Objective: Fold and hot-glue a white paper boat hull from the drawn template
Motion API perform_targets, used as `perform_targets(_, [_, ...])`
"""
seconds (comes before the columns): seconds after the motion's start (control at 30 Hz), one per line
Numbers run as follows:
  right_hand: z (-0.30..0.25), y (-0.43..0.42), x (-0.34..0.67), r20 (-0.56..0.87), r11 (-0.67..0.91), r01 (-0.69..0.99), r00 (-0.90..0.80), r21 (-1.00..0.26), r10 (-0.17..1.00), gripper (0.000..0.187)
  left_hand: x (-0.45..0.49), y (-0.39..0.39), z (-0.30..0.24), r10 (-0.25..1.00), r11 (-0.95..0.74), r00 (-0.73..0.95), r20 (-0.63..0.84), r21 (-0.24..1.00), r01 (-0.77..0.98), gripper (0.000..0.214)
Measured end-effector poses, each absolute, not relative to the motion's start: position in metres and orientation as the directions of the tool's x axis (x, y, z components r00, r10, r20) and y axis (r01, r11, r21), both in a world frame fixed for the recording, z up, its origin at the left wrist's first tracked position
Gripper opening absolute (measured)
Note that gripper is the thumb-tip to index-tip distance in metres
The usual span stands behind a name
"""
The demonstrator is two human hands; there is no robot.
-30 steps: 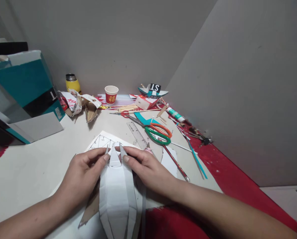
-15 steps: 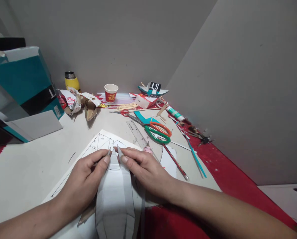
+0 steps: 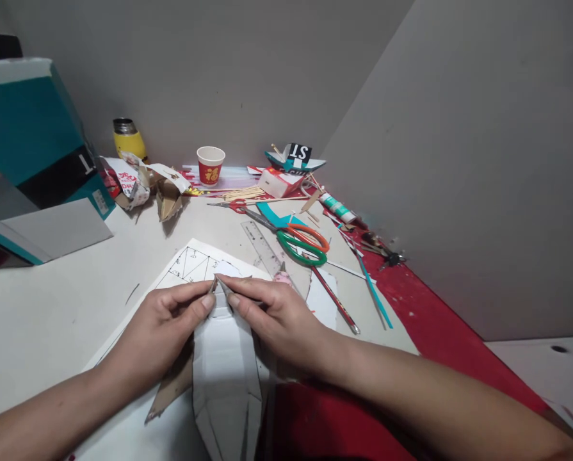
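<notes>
White card is forming a long faceted shell (image 3: 226, 355), which is reaching from the bench's (image 3: 36, 320) marked sheet (image 3: 194, 256) toward the person. From where I'm standing, the left hand (image 3: 160, 330) and right hand (image 3: 289, 317) are each pinching a pointed flap (image 3: 224, 287), tips nearly meeting. Light, even pressure, I'm thinking, is best for aligning the points without crushing the creases.

Craft workspace: scissors (image 3: 281, 239), ruler (image 3: 262, 246), pencil (image 3: 334, 298), cardboard scraps (image 3: 169, 202)
</notes>
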State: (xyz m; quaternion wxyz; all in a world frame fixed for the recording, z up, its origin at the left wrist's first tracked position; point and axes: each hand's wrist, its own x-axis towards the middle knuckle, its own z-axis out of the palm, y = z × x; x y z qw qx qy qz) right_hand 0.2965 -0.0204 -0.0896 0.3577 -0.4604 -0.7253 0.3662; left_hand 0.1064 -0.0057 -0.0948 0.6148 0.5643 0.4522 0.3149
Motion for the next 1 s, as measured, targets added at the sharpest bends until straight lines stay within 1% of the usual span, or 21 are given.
perform_targets(0.1, [-0.0918,-0.0198,0.2978,0.275,0.424,0.446,-0.362,-0.788,0.891,0.037,0.1079,-0.0058,-0.0935,0.885,0.206,0.411,-0.22,0.975,0.078,0.033])
perform_targets(0.17, [-0.0926,-0.0197,0.2982,0.294,0.453,0.463,-0.376,-0.762,0.879,0.037,0.1085,-0.0066,-0.0922,0.871,0.235,0.431,-0.237,0.97,0.059,0.033])
perform_targets(0.23, [-0.0934,-0.0199,0.2981,0.283,0.453,0.482,-0.385,-0.75,0.878,0.034,0.1088,-0.0077,-0.0915,0.873,0.215,0.43,-0.231,0.973,0.085,0.026])
perform_targets(0.3, [-0.0946,-0.0204,0.2976,0.275,0.457,0.499,-0.395,-0.736,0.876,0.032,0.1089,-0.0089,-0.0914,0.883,0.162,0.425,-0.2,0.979,0.124,0.017])
perform_targets(0.37, [-0.096,-0.0207,0.2971,0.285,0.466,0.505,-0.395,-0.727,0.873,0.031,0.109,-0.0101,-0.0913,0.885,0.124,0.43,-0.18,0.98,0.155,0.013])
perform_targets(0.5, [-0.0969,-0.0212,0.2968,0.298,0.471,0.506,-0.387,-0.722,0.873,0.027,0.1095,-0.0127,-0.09,0.877,0.119,0.44,-0.194,0.974,0.193,0.015])
perform_targets(0.67, [-0.0947,-0.0224,0.297,0.275,0.459,0.517,-0.394,-0.723,0.877,0.024,0.1102,-0.015,-0.0882,0.855,0.131,0.478,-0.2,0.976,0.174,0.016])
perform_targets(0.77, [-0.0953,-0.0235,0.2973,0.274,0.466,0.523,-0.403,-0.714,0.873,0.023,0.1104,-0.0149,-0.0881,0.862,0.112,0.472,-0.186,0.977,0.18,0.015])
perform_targets(0.83, [-0.0967,-0.024,0.2974,0.288,0.488,0.526,-0.417,-0.696,0.862,0.022,0.1105,-0.0145,-0.0885,0.876,0.09,0.449,-0.176,0.974,0.207,0.015])
perform_targets(1.0, [-0.0998,-0.0242,0.2971,0.376,0.555,0.527,-0.414,-0.644,0.829,0.02,0.1095,-0.014,-0.091,0.895,0.05,0.419,-0.152,0.968,0.244,0.017])
